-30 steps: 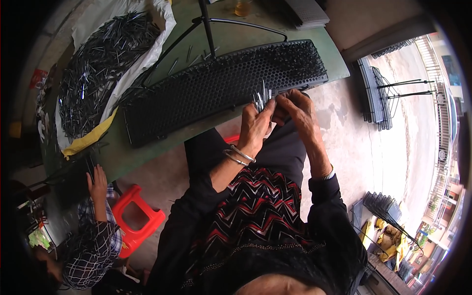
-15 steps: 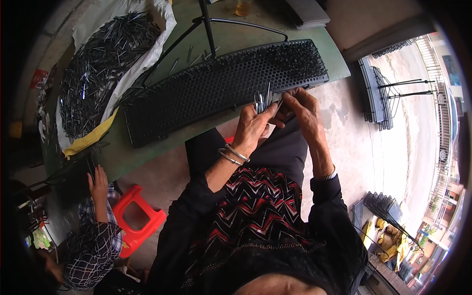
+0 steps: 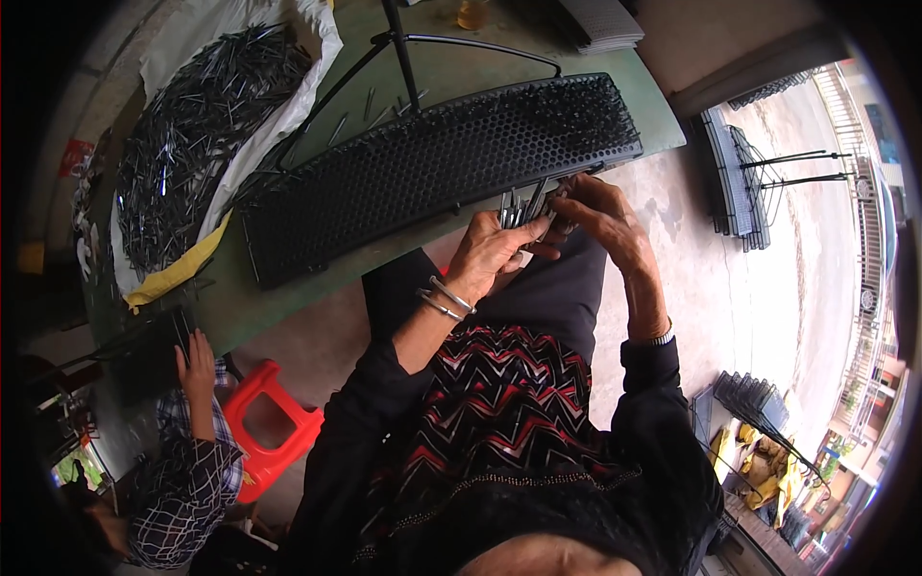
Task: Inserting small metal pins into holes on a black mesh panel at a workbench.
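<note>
My left hand point(image 3: 485, 252) is closed around a bundle of thin, shiny dark rods point(image 3: 516, 209), which stick up between thumb and fingers. Close beside it on the right, my right hand point(image 3: 607, 209) has its fingers pinched together at the bundle's edge; what lies between the fingertips is mostly hidden. Just beyond both hands is a long, curved black panel point(image 3: 384, 197) full of round holes. Small dark pieces point(image 3: 586, 106) crowd its right end and far edge. The panel's near edge is close to my fingertips.
A white sack point(image 3: 322, 48) of loose dark rods point(image 3: 192, 144) lies left on the green table point(image 3: 226, 312). A black metal stand point(image 3: 399, 53) rises behind the panel. A red stool point(image 3: 288, 422) and another person's hand point(image 3: 199, 365) are lower left. Black racks point(image 3: 735, 182) stand right.
My right hand and forearm have shifted slightly right, and the wrist has turned. My left hand has moved a little left, still holding the rods. The other person's hand has shifted slightly.
</note>
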Available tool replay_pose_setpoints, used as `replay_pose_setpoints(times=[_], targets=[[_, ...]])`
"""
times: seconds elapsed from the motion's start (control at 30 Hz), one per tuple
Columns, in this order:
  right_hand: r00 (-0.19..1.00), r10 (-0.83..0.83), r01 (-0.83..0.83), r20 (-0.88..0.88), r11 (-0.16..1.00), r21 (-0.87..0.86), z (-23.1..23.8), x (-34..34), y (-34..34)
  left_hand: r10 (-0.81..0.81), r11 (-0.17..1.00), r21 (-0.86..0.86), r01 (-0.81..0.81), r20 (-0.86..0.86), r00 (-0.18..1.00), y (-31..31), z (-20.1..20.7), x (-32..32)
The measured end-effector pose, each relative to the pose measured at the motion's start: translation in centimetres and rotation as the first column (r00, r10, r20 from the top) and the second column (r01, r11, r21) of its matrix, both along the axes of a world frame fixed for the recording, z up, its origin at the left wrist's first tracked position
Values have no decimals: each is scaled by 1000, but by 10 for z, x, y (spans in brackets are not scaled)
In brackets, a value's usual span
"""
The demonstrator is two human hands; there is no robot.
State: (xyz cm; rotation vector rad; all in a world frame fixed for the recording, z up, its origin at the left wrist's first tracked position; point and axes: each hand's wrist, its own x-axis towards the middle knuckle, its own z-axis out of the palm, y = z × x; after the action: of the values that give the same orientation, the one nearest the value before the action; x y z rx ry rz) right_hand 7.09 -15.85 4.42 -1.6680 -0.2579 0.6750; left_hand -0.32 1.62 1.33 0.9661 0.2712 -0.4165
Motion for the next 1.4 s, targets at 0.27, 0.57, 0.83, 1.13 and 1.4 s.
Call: replay_pose_setpoints(times=[0.27,0.57,0.83,1.13,1.4], targets=[[999,16,-14,40,999,-50,3,2,-4,-26,999,-45,24,-48,999,-1,10,1],[675,-339,465,656,885,-22,-2,22,3,95,995,-30,-99,-113,989,-4,-16,14],[436,-274,561,857,828,-21,-33,43,10,125,967,-205,-150,-133,983,-10,-30,15],[441,-187,554,878,826,-102,-31,44,9,174,926,-300,-229,-200,964,-8,-32,12],[547,-31,466,837,841,-273,-21,51,9,172,913,-325,-246,-240,955,-9,-29,10]])
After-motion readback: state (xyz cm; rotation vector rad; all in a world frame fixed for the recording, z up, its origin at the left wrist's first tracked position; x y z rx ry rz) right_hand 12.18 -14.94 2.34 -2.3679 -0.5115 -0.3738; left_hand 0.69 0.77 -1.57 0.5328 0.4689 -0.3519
